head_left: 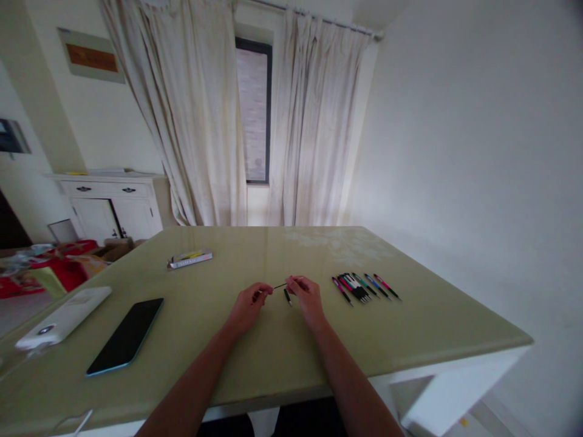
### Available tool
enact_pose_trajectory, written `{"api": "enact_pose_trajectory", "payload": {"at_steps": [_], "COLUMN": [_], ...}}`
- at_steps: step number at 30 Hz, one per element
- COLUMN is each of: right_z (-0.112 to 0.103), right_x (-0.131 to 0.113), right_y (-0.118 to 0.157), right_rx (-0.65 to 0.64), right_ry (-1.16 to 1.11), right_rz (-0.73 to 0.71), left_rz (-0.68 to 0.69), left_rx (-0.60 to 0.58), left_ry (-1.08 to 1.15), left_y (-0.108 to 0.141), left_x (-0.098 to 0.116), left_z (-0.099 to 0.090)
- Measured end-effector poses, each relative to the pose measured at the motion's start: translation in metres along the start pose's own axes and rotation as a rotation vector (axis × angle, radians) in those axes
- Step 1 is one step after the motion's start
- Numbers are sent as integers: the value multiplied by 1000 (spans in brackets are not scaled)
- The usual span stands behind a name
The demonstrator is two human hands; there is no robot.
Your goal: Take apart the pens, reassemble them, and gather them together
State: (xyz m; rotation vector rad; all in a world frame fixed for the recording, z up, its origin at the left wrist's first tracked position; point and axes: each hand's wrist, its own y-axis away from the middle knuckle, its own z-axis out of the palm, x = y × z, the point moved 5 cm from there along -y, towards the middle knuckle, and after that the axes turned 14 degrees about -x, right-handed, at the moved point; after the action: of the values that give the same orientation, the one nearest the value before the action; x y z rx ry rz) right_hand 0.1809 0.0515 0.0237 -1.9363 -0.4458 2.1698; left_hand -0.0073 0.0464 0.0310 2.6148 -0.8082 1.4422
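A thin dark stick, which looks like a pen refill (279, 286), spans the gap between my two hands just above the table. My left hand (249, 303) pinches near its left end, with the fingers curled together. At the other end, the fingertips of my right hand (306, 298) are closed on it. Below the refill, a short black pen barrel piece (288, 297) lies on the table beside my right fingers. To the right of that hand rests a group of pens (357, 288) with black grips and pink, white, teal and blue parts, some bunched and some apart.
On the greenish table (218, 376) lie a small open box (191, 260) with something yellow on it, a dark-screened phone (127, 335) and a white device (64, 318) with a cable. A white wall (478, 152) borders the right side; curtains (195, 121) hang behind.
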Motion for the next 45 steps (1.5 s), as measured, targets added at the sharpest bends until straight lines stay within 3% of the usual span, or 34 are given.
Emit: {"api": "enact_pose_trajectory", "payload": {"at_steps": [19,29,36,45], "right_z": [0,2,9,13], "right_x": [2,4,4,4], "right_y": [0,0,2,4], "right_rx": [-15,-50,-131,-205], "right_ry": [29,46,105,173], "right_rz": [-15,-22,73,100], "left_rz": [60,88,106,120], "left_rx": [-8,-23,-26,70], "left_ry": [129,50,77,72], "left_y": [-4,-1,1,1], "left_x": [-12,-4,2,2], "left_z": [5,4,3,-7]}}
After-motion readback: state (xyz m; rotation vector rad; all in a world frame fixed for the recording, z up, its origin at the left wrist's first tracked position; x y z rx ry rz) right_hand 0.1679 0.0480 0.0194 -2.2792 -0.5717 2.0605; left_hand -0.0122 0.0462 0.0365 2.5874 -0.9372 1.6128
